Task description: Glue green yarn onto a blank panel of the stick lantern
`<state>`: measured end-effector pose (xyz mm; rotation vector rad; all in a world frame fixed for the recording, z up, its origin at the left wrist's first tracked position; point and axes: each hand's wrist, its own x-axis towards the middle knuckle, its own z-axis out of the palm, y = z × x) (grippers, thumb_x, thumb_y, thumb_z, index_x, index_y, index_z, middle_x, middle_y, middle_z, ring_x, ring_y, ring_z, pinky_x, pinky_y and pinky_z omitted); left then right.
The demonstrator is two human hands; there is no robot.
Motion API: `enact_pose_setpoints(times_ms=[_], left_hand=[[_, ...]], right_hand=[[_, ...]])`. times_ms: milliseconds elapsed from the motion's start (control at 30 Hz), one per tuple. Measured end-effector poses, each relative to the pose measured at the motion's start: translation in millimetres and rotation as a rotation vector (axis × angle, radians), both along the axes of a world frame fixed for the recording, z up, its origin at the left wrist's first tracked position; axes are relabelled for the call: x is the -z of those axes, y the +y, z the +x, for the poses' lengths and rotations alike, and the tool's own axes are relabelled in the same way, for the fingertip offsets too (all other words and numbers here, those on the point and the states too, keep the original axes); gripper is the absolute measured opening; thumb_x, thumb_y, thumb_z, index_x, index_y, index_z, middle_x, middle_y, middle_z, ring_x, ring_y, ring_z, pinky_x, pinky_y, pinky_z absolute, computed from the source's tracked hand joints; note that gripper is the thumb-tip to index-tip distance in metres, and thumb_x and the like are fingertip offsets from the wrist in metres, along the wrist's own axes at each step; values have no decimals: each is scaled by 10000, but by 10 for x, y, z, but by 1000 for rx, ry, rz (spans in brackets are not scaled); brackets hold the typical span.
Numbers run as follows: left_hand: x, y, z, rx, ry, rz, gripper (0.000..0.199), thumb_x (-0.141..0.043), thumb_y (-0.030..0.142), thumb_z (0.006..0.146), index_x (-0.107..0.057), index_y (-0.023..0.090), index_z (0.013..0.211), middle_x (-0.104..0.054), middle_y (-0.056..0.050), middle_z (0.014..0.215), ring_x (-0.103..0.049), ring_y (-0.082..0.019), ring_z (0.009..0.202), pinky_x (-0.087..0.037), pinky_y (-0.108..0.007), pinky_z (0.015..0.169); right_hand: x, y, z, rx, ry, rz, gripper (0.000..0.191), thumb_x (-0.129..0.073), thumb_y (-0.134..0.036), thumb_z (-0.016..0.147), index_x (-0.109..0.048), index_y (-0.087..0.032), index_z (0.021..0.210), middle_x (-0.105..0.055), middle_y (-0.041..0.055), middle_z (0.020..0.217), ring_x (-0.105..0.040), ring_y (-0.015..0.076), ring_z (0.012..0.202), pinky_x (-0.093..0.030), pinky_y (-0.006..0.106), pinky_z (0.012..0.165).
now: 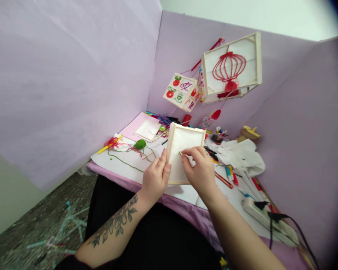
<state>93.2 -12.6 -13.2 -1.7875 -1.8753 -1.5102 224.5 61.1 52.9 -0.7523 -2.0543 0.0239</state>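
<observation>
My left hand (154, 175) grips the left edge of a white-panelled wooden frame (186, 138), its thumb on the front. The frame is tilted up above the table edge. Over the panel, my right hand (199, 167) has thumb and forefinger pinched on a short green piece of yarn (180, 153), whose tip pokes out past the fingers. Whether the yarn touches the panel I cannot tell. To the left, a ball of green yarn (140, 144) rests on the table, with a loose green strand (125, 162) trailing toward the front edge.
Two decorated lanterns hang ahead, a larger one (229, 69) and a smaller one (182, 91). A white frame (148, 130) and tangled red yarn (112, 143) lie left. On the right are an orange cutter (224, 180), crumpled white cloth (242, 155) and a power strip (266, 217).
</observation>
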Motion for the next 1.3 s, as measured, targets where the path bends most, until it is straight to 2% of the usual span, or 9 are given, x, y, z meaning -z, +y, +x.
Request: enact_pose_setpoints(times_ms=[467, 700, 800, 900, 1100, 1300], left_hand=[[5, 6, 1, -9, 3, 0, 527, -288, 393, 1011, -404, 113, 1442, -670, -130, 1021, -660, -203, 899, -545, -303, 778], [-7, 1, -6, 0, -6, -14, 533, -282, 394, 1012, -411, 98, 1437, -671, -140, 1025, -661, -212, 910, -545, -314, 796], [-4, 5, -9, 2, -17, -18, 535, -281, 401, 1011, -401, 114, 1446, -672, -136, 1043, -663, -210, 923, -546, -311, 800], [-2, 7, -10, 3, -29, -18, 525, -295, 393, 1009, -392, 134, 1455, -676, -131, 1055, -662, -211, 959, -542, -312, 831], [-4, 6, -18, 19, -40, -3, 519, -320, 367, 1004, -387, 125, 1459, -655, -164, 1188, -645, -226, 1052, -537, -337, 882], [-1, 18, -31, 26, -36, 9, 513, -333, 352, 1001, -393, 122, 1456, -633, -170, 1255, -631, -232, 1112, -534, -339, 905]], right_hand=[[16, 14, -3, -35, -40, 14, 155, -506, -167, 883, -650, -216, 852, -621, 58, 858, -594, 208, 830, -480, 350, 766], [24, 0, 52, -62, 71, -20, 109, -515, -167, 870, -608, -222, 879, -612, 41, 837, -586, 186, 786, -481, 326, 702], [79, -16, 99, -68, 111, -37, 84, -527, -159, 866, -580, -223, 876, -612, 27, 807, -576, 186, 781, -476, 333, 703], [164, -45, 138, -49, 100, 12, 87, -544, -170, 877, -609, -227, 864, -608, 41, 847, -572, 204, 848, -482, 377, 779], [313, -109, 171, -29, 102, 100, 213, -572, -143, 875, -691, -254, 1013, -589, 66, 943, -559, 214, 896, -485, 417, 827], [344, -112, 153, -49, 112, 95, 294, -564, -124, 875, -691, -268, 1099, -606, 68, 960, -560, 215, 910, -491, 417, 831]])
